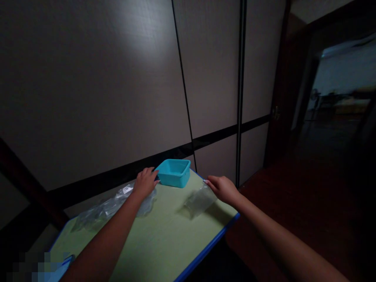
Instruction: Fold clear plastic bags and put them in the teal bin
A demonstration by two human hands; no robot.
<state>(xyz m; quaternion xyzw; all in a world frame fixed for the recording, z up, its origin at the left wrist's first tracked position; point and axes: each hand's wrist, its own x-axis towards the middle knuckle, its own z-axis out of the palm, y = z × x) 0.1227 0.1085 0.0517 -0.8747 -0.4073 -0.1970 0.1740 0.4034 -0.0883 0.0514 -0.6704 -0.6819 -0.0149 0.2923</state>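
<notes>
A turquoise plastic basket (174, 179) stands upright near the far corner of the pale green table (164, 231). My left hand (146, 182) is at the basket's left side, its fingers apart; whether the fingertips touch the rim is hard to tell. Under and beside that hand lies a crumpled heap of clear plastic bags (108, 207). My right hand (221, 188), on the right of the basket, pinches the upper edge of a small clear plastic bag (200, 201), which hangs over the table and is blurred.
Large wardrobe panels (117, 98) rise behind the table. The table's blue edge (205, 250) runs along the front right. A light blue object (60, 270) is at the lower left. Dark red floor (279, 196) and a doorway lie to the right.
</notes>
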